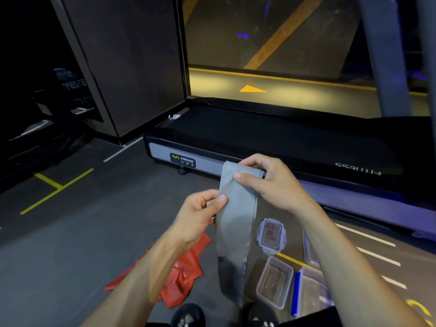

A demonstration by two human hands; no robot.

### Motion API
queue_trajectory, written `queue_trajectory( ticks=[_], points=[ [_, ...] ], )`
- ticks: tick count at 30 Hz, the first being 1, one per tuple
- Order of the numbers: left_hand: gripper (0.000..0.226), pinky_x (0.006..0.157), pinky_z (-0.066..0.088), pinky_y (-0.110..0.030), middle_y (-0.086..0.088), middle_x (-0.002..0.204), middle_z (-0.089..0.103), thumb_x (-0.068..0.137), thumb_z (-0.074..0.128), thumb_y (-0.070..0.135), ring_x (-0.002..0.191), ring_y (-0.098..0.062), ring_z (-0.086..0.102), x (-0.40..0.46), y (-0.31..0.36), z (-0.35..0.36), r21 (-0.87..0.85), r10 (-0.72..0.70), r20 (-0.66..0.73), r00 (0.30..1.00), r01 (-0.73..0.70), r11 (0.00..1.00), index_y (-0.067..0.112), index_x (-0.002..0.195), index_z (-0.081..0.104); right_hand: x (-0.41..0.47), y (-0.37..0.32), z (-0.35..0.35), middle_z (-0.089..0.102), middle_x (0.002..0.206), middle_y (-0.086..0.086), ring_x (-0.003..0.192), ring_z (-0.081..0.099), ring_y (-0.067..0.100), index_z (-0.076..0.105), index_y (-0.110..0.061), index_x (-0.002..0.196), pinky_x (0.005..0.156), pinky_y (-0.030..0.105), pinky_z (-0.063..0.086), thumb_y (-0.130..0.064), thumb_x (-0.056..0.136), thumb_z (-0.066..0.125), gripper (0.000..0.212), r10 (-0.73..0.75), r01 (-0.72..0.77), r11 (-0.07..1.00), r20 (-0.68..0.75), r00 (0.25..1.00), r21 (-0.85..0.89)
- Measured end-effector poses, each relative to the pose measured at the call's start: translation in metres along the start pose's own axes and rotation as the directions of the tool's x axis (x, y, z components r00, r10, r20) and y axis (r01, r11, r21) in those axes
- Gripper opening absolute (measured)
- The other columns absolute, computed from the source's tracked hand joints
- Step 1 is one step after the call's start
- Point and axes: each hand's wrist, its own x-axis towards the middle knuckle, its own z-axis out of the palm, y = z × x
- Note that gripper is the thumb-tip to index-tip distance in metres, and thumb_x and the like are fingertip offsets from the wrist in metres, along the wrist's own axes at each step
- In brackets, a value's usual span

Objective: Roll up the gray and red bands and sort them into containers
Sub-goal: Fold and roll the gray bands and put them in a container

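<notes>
Your right hand (271,182) pinches the gray band's (236,218) top end while your left hand (200,213) pinches its edge, so it hangs flat, ready for rolling. The red band (184,274) waits on the floor, left of the open containers (274,282).

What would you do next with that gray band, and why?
Probably start rolling the gray band from its top end: the right hand pinches that end, the left hand grips one edge, and the rest hangs flat, unrolled.

Dim gym around me. Dark gray floor (70,244) with yellow and white line markings. Black treadmill (271,138) ahead of me, "BODY STRONG" label on end. Dark panel wall (132,67) at left. Beyond treadmill, lit floor with yellow arrow (252,89).
</notes>
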Motion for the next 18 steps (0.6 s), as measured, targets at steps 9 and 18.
queue_trajectory(
  ticks=[9,18],
  points=[
    [0.019,0.061,0.052,-0.025,-0.008,0.080,0.074,0.091,0.062,0.022,0.067,-0.014,0.066,0.001,0.004,0.000,0.021,0.029,-0.009,1.000,-0.029,0.999,0.006,0.095,0.072,-0.001,-0.004,0.007,0.056,0.070,-0.002,0.070,0.051,0.010,0.066,-0.005,0.081,0.073,0.049,0.045,-0.061,0.091,0.056,0.058,0.091,-0.090,0.996,0.101,0.991,-0.008],
    [0.016,0.055,0.047,-0.021,-0.003,0.069,0.069,0.096,0.059,0.015,0.059,-0.009,0.061,0.001,0.007,0.002,0.058,0.089,-0.050,0.995,-0.086,0.995,0.004,0.089,0.070,-0.004,-0.001,0.020,0.055,0.069,0.009,0.066,0.053,0.021,0.063,-0.013,0.076,0.072,0.039,0.039,-0.059,0.090,0.054,0.048,0.308,-0.340,0.914,0.168,0.937,0.222]
  ],
)
